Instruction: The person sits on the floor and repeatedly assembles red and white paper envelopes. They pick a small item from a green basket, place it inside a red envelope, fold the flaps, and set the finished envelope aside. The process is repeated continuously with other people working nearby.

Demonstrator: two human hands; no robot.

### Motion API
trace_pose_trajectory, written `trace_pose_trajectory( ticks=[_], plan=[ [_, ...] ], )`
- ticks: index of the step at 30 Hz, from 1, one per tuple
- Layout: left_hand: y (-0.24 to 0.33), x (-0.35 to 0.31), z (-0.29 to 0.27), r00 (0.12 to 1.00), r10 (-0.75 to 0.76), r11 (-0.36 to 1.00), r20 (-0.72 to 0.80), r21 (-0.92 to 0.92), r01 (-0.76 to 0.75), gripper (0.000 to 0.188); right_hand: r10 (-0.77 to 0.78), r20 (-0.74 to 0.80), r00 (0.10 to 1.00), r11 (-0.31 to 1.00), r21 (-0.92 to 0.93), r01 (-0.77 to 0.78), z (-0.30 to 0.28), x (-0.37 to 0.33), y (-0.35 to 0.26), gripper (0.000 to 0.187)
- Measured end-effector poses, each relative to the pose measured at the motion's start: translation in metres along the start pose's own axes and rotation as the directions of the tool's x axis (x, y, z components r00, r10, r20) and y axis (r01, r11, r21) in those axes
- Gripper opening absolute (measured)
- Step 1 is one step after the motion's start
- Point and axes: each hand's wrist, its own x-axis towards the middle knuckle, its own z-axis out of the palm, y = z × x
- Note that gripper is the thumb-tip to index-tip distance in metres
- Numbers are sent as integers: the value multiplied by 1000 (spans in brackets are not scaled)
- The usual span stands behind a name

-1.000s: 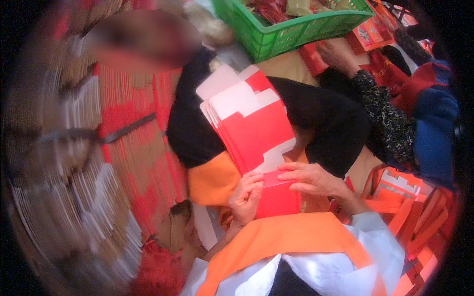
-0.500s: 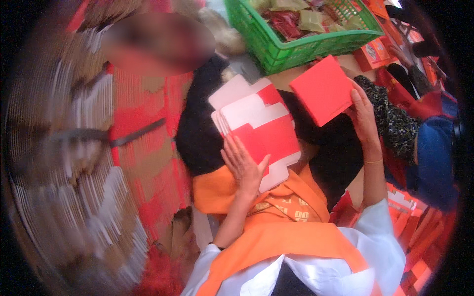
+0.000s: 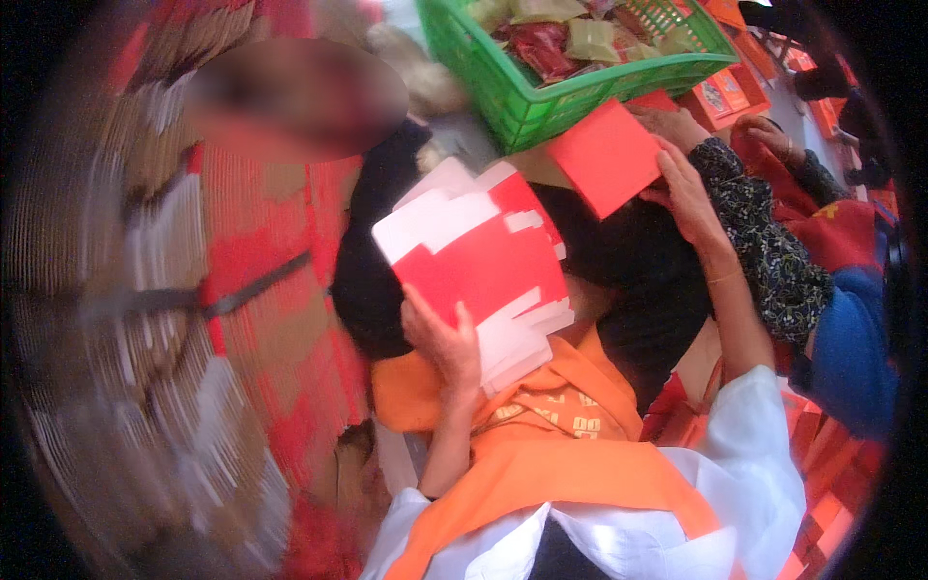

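A stack of flat red-and-white carton blanks (image 3: 483, 256) lies on my lap, its white flaps fanned out. At the near left edge of the stack, my left hand (image 3: 445, 338) grips a blank, with the thumb over the top and the fingers partly hidden. Further right, a folded red square box (image 3: 606, 159) is held out near the green crate. My right hand (image 3: 688, 193) holds it by its right edge, thumb and fingers apart along the side. Another person's hand (image 3: 675, 126) is close behind the box's far right corner.
A green plastic crate (image 3: 619, 79) with wrapped packets stands ahead. Tall strapped stacks of flat cardboard (image 3: 266, 261) fill the left side. A person in a patterned sleeve (image 3: 764, 251) sits close on the right. Red boxes (image 3: 817, 474) lie at lower right.
My right hand and the red box have shifted slightly left and up. My left hand moved from lying over the stack to its lower left edge. The other person's hand has come into view.
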Motion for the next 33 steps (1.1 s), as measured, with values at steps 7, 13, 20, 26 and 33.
trace_pose_trajectory(
  ticks=[7,13,20,26,33],
  plan=[
    [1,16,-32,905,-346,571,248,-709,413,18,246,-105,964,956,189,-223,-25,31,21,35],
    [12,22,-50,829,-448,317,334,-808,496,24,313,-195,930,942,191,-277,-31,60,17,31],
    [23,20,-47,805,-471,251,360,-821,514,16,339,32,940,938,67,-340,-25,75,35,35],
    [26,17,-46,829,-423,235,366,-839,490,17,364,86,927,926,78,-370,3,75,53,36],
    [29,20,-46,825,-381,185,417,-840,510,24,-158,433,887,443,-772,456,-2,85,68,33]
  ],
)
